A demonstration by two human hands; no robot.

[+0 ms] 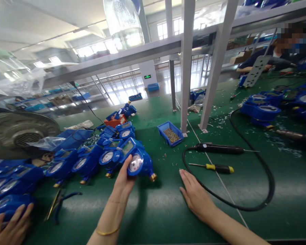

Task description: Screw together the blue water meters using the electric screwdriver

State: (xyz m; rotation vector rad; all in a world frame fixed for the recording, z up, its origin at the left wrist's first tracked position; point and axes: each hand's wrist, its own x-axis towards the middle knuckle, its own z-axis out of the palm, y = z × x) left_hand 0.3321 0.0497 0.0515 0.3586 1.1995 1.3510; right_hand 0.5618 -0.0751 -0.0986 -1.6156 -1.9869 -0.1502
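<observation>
We hold blue water meter (140,163) in L hand (122,178)
R hand (196,194) open on worktop (153,217), right of meter; snug grip = steady unit.

Three hands show: the person's left hand (121,180) and right hand (196,195), plus a co-worker's hand (10,224) at seven o'clock. Over ten blue water meters (137,163) lie about; one blue tray (170,133), one yellow-handled screwdriver (214,167), two corded electric screwdrivers (219,148).
</observation>
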